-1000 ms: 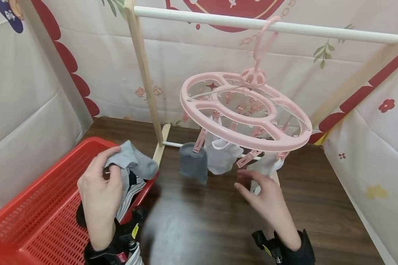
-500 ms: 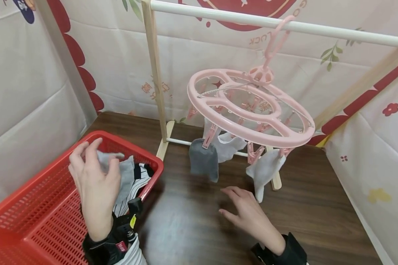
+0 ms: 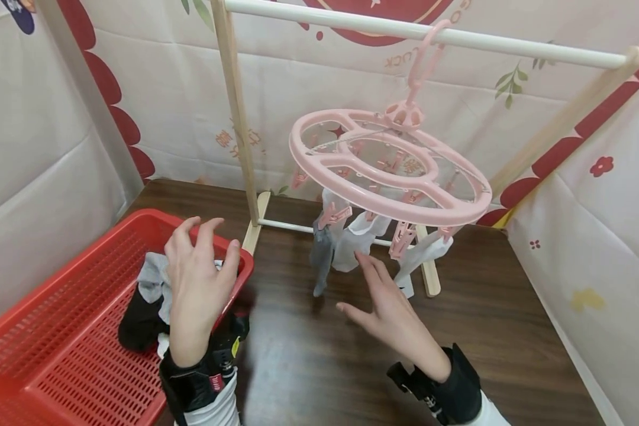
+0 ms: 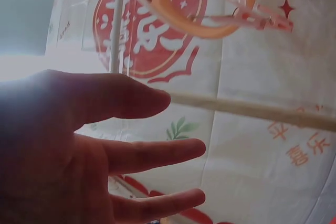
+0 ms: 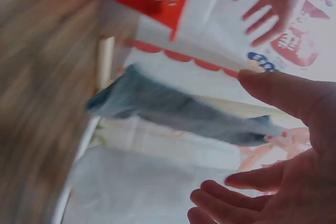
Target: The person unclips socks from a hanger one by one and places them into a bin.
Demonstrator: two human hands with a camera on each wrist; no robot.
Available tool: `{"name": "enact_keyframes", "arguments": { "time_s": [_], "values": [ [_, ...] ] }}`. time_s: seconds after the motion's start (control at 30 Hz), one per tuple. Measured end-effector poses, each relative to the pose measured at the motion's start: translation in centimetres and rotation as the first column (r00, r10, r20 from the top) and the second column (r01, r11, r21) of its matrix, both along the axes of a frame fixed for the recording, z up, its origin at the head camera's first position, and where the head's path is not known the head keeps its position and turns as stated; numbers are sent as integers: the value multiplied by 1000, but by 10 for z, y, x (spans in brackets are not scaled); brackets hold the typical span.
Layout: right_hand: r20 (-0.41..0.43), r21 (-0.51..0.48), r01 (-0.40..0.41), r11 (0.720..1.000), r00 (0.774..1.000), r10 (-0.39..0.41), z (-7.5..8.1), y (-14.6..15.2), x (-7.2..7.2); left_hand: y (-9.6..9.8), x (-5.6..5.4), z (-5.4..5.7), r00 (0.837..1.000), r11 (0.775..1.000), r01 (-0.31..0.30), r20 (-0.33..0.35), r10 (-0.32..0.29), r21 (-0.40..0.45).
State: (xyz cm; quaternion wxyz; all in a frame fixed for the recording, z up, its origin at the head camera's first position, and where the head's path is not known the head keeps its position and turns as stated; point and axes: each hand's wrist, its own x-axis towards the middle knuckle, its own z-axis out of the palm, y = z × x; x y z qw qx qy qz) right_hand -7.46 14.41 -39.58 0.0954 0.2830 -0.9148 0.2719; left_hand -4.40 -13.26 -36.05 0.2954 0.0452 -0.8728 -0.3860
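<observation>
My left hand point(image 3: 199, 287) hovers over the right end of the red basket point(image 3: 85, 260), fingers spread and holding nothing. Beside it in the basket lie a light grey sock point(image 3: 153, 277) and a black sock point(image 3: 140, 322). My right hand point(image 3: 391, 313) reaches up below the pink round clip hanger point(image 3: 319, 168), with its fingers apart and nothing in them. Close by hangs a grey sock point(image 3: 322, 254), turned edge-on; it stretches past the right hand in the right wrist view. A whitish garment point(image 3: 354, 245) and a white sock point(image 3: 423, 254) hang from other clips.
The hanger hooks over the white bar point(image 3: 351, 22) of a wooden rack point(image 3: 234, 106). Several pink clips, such as one clip point(image 3: 403, 238), dangle from the ring. Printed cloth walls point(image 3: 176, 106) enclose the dark wooden table point(image 3: 298, 367).
My left hand has let the light grey sock drop into the basket and moved right. The right hand has come off the clips toward the hanging grey sock, which has swung edge-on.
</observation>
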Motion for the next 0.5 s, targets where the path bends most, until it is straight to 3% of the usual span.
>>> {"name": "enact_keyframes", "arguments": {
  "time_s": [0.3, 0.5],
  "values": [
    [-41, -225, -68, 972, 997, 61, 40, -23, -16, 16, -3, 0, 998, 996, 64, 20, -62, -67],
    [1, -256, -64, 964, 998, 67, 61, -32, -27, 26, -5, -1, 996, 990, 79, -22, -82, -119]
  ]
}}
